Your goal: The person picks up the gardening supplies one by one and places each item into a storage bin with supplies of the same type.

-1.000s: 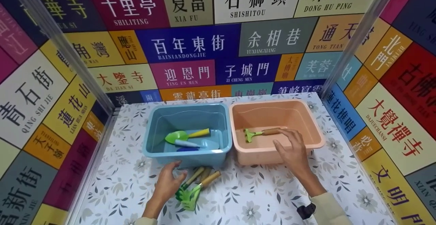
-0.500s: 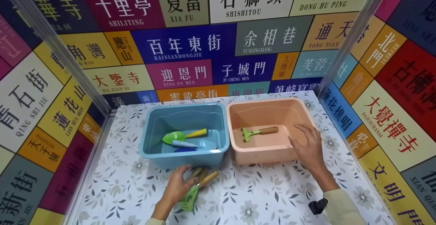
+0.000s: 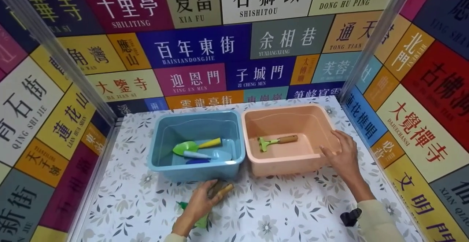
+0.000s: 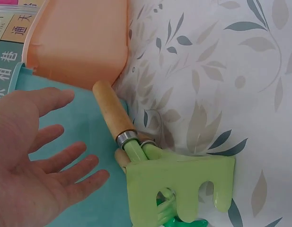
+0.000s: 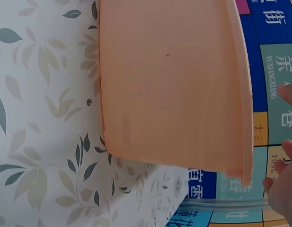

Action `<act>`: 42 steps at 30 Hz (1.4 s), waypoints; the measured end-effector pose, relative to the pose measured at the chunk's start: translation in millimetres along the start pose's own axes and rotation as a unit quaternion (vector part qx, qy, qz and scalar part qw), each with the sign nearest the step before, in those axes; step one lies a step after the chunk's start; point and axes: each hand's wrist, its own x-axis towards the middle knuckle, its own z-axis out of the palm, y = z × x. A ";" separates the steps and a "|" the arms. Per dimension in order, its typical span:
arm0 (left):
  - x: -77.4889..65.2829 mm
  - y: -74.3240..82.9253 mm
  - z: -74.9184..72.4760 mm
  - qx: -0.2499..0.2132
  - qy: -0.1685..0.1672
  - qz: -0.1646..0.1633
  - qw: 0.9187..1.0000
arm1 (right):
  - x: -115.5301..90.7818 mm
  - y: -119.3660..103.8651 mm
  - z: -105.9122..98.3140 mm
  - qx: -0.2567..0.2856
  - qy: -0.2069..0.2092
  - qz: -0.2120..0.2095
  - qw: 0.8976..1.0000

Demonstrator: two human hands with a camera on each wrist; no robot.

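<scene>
My left hand (image 3: 199, 202) hovers over the garden tools in front of the blue bin (image 3: 198, 170), hiding most of them in the head view. In the left wrist view its fingers are spread, apart from a green hand rake (image 4: 179, 182) with a wooden handle (image 4: 110, 106). Another light green tool lies beneath, with a bit of darker green (image 4: 186, 222) showing. My right hand (image 3: 342, 156) is over the right front corner of the orange bin (image 3: 282, 168), holding nothing, fingers relaxed. Inside that bin lies a small green rake (image 3: 263, 144) with a wooden handle.
The blue bin holds a green trowel (image 3: 185, 147) with a yellow handle, a light blue shovel (image 3: 220, 156) and a dark blue piece (image 3: 198, 161). Both bins stand side by side on the floral tabletop (image 3: 263, 205). Sign-covered walls (image 3: 198, 47) enclose the table.
My right hand has drawn back rightward from the wooden handle of the small rake, which lies in the orange bin. My left hand has moved right, over the tools on the table.
</scene>
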 end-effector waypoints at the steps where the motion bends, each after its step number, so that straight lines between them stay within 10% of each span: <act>1: 0.3 0.9 0.5 0.001 -0.004 -0.005 1.000 | 0.7 0.8 -2.3 -0.003 -0.012 0.016 1.000; 11: 5.6 10.1 13.1 0.027 -0.021 -0.029 0.999 | 13.1 5.4 -20.0 -0.029 -0.137 0.138 0.980; 20: 9.2 11.2 30.9 0.092 0.015 0.004 0.996 | 22.0 12.7 -22.2 0.001 -0.196 0.159 0.968; 42: 20.2 4.0 39.3 0.132 0.037 -0.035 0.990 | 28.1 22.6 -12.1 0.008 -0.248 0.179 0.952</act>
